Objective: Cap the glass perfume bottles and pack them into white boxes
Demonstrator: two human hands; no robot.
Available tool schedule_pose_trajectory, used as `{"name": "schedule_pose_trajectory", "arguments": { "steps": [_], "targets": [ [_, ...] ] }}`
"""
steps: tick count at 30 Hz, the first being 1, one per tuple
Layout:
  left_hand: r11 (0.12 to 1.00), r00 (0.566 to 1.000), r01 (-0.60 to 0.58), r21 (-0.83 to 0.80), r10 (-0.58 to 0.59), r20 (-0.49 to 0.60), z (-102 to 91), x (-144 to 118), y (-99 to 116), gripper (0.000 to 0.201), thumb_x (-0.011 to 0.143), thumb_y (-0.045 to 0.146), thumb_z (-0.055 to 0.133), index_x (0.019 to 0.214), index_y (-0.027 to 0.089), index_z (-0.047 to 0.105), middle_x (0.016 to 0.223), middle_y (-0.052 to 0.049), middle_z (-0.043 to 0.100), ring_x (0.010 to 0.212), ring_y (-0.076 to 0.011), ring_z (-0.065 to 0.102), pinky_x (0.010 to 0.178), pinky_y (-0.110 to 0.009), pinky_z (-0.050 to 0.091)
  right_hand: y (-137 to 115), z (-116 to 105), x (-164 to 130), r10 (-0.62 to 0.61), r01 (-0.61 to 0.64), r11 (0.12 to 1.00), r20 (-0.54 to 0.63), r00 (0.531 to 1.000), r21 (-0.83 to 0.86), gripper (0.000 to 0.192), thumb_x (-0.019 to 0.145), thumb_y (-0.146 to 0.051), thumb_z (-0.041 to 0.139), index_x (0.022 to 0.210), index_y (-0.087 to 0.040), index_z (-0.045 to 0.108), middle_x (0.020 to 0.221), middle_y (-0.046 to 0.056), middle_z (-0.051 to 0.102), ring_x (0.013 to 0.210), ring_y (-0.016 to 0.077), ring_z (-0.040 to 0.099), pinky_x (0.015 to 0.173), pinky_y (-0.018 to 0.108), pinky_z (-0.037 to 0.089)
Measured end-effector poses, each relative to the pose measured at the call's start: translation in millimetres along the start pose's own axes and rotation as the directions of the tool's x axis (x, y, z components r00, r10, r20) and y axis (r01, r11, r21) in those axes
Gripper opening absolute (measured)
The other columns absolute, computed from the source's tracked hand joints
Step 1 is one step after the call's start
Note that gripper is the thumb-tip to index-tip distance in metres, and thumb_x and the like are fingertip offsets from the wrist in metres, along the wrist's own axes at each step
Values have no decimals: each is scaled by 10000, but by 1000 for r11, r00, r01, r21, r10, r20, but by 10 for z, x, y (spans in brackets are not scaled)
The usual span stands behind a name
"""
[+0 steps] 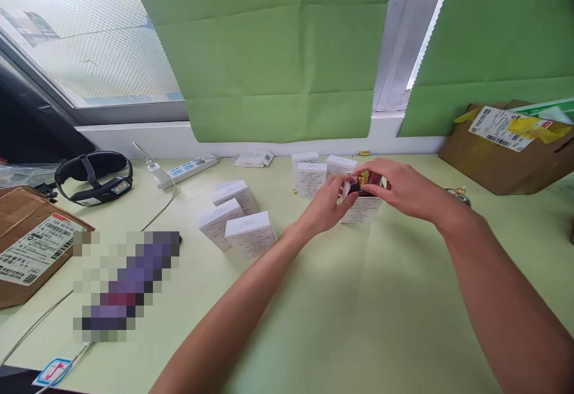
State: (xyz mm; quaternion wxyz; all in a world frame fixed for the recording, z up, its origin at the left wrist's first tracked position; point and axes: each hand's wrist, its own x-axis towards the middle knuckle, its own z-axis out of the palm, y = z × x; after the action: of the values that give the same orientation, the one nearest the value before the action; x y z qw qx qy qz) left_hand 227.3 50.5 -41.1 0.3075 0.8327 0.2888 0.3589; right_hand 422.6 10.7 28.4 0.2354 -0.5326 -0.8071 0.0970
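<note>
A white printed box (pixel 360 210) stands upright on the table between my hands, its top open and dark inside. My left hand (pixel 332 200) pinches the upper left edge of that box, near a raised white flap. Above the opening, the fingers of my right hand (pixel 389 180) are closed around a small gold-capped bottle (pixel 363 179). Its lower part is hidden by the box and fingers, so how deep it sits I cannot tell. Just behind my left hand are three similar closed white boxes (pixel 311 180).
Three more white boxes (pixel 251 235) stand left of my left forearm. A flat white carton (pixel 253 159) and a power strip (pixel 192 170) lie near the window. Cardboard boxes (pixel 502 161) flank both sides. A black headset (pixel 96 179) and a pixelated, cabled object (pixel 134 286) are at left.
</note>
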Motion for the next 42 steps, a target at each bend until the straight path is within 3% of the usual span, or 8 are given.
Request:
{"name": "schedule_pose_trajectory", "arguments": {
  "steps": [7, 12, 16, 19, 22, 27, 35, 42],
  "targets": [
    [999, 999, 35, -17, -35, 28, -30, 7, 20, 240, 1023, 396, 442, 1203, 249, 503, 1253, -84, 553, 1078, -199, 557, 936, -388, 521, -59, 105, 11, 77, -75, 995, 34, 996, -62, 212, 922, -353, 535, 962, -329, 741, 913, 22, 744, 756, 231, 630, 661, 352, 416],
    [1000, 1000, 22, -21, -22, 22, -45, 15, -10, 235, 1013, 400, 461, 1188, 245, 487, 1270, -85, 552, 1047, -187, 569, 918, -382, 531, 17, 133, 4, 155, -146, 986, 113, 981, -84, 349, 954, -438, 458, 850, -316, 769, 723, 50, 671, 762, 264, 611, 612, 355, 405],
    [997, 999, 44, -67, -44, -1, -59, 21, -19, 244, 1007, 404, 482, 1188, 241, 503, 1242, -85, 567, 1058, -188, 576, 914, -374, 535, 94, -37, -40, 128, -133, 988, 79, 989, 76, 317, 928, -510, 519, 1041, -347, 766, 997, 45, 735, 915, 280, 628, 734, 398, 468],
    [985, 995, 104, -139, -101, 27, -75, 25, 1, 282, 997, 427, 503, 1209, 241, 516, 1185, -80, 580, 1024, -185, 610, 917, -375, 538, 250, -188, -116, 280, -256, 941, -82, 957, 222, 372, 898, -600, 557, 1103, -339, 724, 1109, 52, 717, 879, 253, 626, 739, 402, 485],
    [965, 987, 158, -208, -147, 65, -93, 31, 18, 300, 1014, 452, 454, 1225, 255, 534, 1141, -69, 587, 1009, -184, 624, 920, -380, 539, 464, -204, -185, 382, -377, 845, 65, 922, 378, 464, 858, -678, 583, 1147, -330, 689, 972, 51, 695, 826, 232, 607, 720, 394, 499],
    [953, 986, 167, -253, -160, 48, -86, 34, -13, 253, 1031, 400, 399, 1208, 279, 535, 1085, -46, 591, 1025, -180, 605, 915, -373, 539, 609, -2, -171, 241, -419, 708, 362, 900, 569, 478, 806, -607, 714, 1188, -324, 673, 1002, 38, 672, 831, 198, 586, 761, 367, 510],
    [957, 989, 140, -255, -148, -12, 6, 25, -59, 318, 994, 339, 485, 1303, 300, 419, 1032, -42, 559, 966, -165, 596, 891, -338, 521, 566, 64, -121, 218, -393, 634, 334, 917, 666, 421, 781, -603, 740, 1055, -285, 709, 896, 13, 638, 739, 160, 580, 703, 318, 494],
    [988, 997, 52, -147, -60, -52, -79, 36, -13, 144, 973, 251, 482, 1057, 229, 597, 1126, -50, 610, 1036, -171, 601, 919, -343, 527, 559, 94, -96, 229, -404, 623, 338, 913, 670, 455, 782, -617, 724, 1088, -281, 727, 997, 55, 664, 744, 170, 572, 629, 309, 487]
  ]
}}
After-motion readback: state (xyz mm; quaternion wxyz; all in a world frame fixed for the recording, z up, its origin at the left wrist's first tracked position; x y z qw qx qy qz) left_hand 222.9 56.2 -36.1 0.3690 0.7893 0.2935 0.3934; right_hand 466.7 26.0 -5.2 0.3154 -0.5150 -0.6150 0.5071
